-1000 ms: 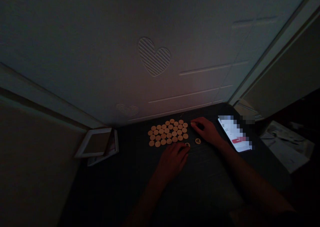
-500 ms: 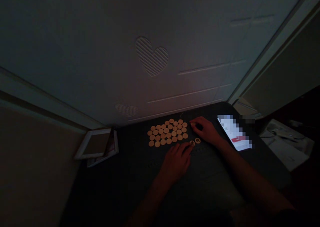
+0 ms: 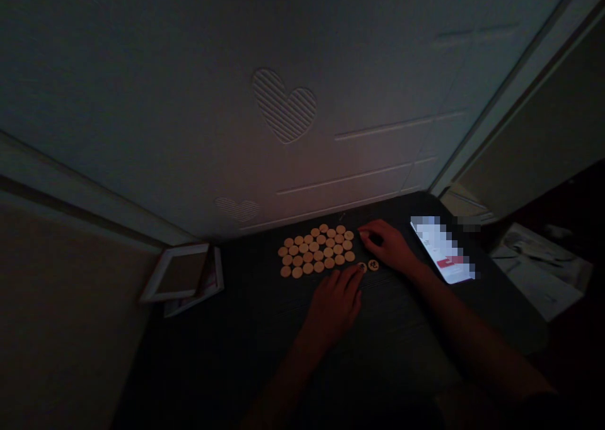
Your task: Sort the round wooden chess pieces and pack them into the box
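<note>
Round wooden Chinese chess pieces (image 3: 318, 255) lie close together in several rows on a dark table, their upper faces plain. My left hand (image 3: 334, 297) is open, palm down in front of the rows. Its index fingertip rests on a piece showing a dark character (image 3: 362, 267), partly covering it. Beside that one, apart from my fingers, lies a second marked piece (image 3: 373, 265). To the right of the rows, my right hand (image 3: 386, 246) is closed in a pinch. A small tan disc, apparently another piece (image 3: 363, 232), shows between its thumb and index finger.
A lit phone (image 3: 439, 253) lies on the table (image 3: 387, 329) right of my right forearm. Two picture frames (image 3: 182, 275) are stacked at the left edge. A pale wall panel with raised hearts (image 3: 286, 108) rises behind. White box-like things (image 3: 543, 269) sit beyond the right edge.
Almost nothing differs. The view has shifted very slightly, and my left index fingertip now covers a bit more of the marked piece. My right hand keeps its pinch.
</note>
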Demonstrator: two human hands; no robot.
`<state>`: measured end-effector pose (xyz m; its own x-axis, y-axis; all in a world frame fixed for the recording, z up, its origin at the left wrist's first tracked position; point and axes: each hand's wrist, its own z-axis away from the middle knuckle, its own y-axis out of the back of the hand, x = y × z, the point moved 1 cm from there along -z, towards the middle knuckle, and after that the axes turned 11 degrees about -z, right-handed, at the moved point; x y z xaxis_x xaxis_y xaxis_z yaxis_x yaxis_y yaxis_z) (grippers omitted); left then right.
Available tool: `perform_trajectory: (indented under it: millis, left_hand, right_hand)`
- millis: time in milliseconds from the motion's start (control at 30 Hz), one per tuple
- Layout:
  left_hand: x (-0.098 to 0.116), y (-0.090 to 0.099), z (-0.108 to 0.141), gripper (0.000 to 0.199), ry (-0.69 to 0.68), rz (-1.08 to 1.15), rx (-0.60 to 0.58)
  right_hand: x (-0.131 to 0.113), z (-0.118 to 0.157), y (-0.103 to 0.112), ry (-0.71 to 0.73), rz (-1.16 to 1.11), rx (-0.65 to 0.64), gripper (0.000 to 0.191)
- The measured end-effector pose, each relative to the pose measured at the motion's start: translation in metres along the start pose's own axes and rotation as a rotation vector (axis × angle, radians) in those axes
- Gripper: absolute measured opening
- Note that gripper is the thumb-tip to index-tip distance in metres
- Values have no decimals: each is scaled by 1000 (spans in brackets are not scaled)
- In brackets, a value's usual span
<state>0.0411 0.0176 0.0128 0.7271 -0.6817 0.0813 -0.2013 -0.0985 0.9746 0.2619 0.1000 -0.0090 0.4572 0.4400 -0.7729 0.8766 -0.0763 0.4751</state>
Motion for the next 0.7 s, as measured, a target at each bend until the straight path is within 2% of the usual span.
perform_trajectory:
  millis: [433,700]
  left_hand:
    - [17,3,-14,53,-15,-10,3]
    - [17,4,-13,52,-25,7,4]
  right_hand:
    - [5,1,-1,4,17,-3,22]
    - [1,1,0,3,28,4,22]
